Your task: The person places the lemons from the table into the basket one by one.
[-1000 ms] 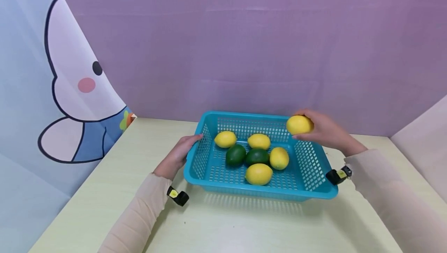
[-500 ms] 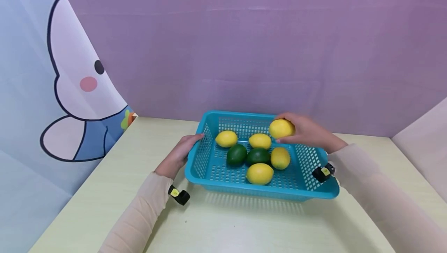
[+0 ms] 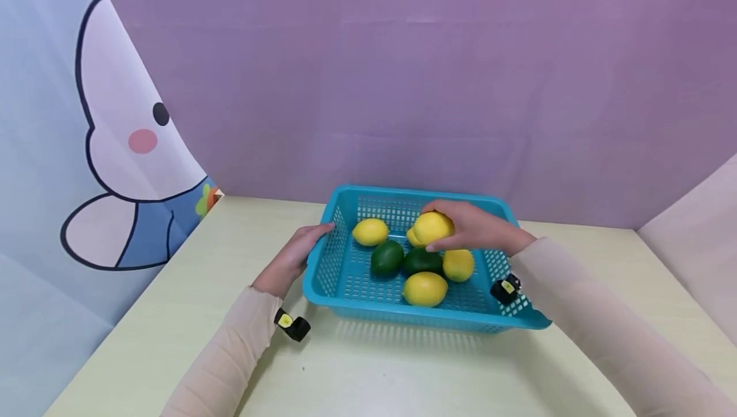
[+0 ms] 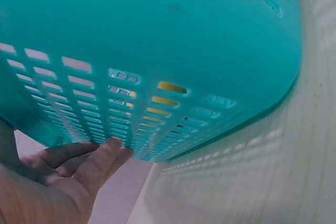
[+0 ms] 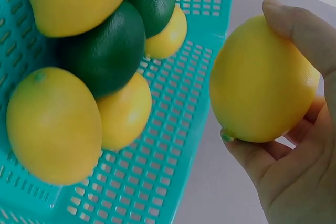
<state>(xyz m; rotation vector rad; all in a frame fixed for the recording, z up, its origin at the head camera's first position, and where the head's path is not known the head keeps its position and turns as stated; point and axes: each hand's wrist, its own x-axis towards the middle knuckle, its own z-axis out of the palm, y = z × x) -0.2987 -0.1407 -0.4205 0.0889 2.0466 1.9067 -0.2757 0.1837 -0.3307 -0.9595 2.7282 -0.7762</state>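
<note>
A lemon (image 3: 433, 228) is gripped by my right hand (image 3: 475, 228) above the turquoise basket (image 3: 403, 316), with the thumb on one side and fingers on the other. In the right wrist view this lemon (image 5: 262, 82) fills the hand, its green-tipped end showing. Several other lemons lie in the basket, one (image 3: 370, 232) at the back left and another (image 3: 425, 289) at the front. Two dark green, egg-shaped fruits (image 3: 388, 258) sit among them. My left hand (image 3: 297, 252) holds the basket's left rim; in the left wrist view its fingers (image 4: 102, 161) touch the perforated wall from outside.
The basket stands on a pale wooden tabletop (image 3: 357, 378). Behind it hangs a purple cloth (image 3: 403, 84), and at the left a blue cloth (image 3: 34, 212) with a cartoon figure. A white panel (image 3: 697, 225) borders the right side.
My right hand has carried the lemon leftward and slightly down, from the basket's back right corner to above the fruit in the middle. The left hand has stayed at the rim.
</note>
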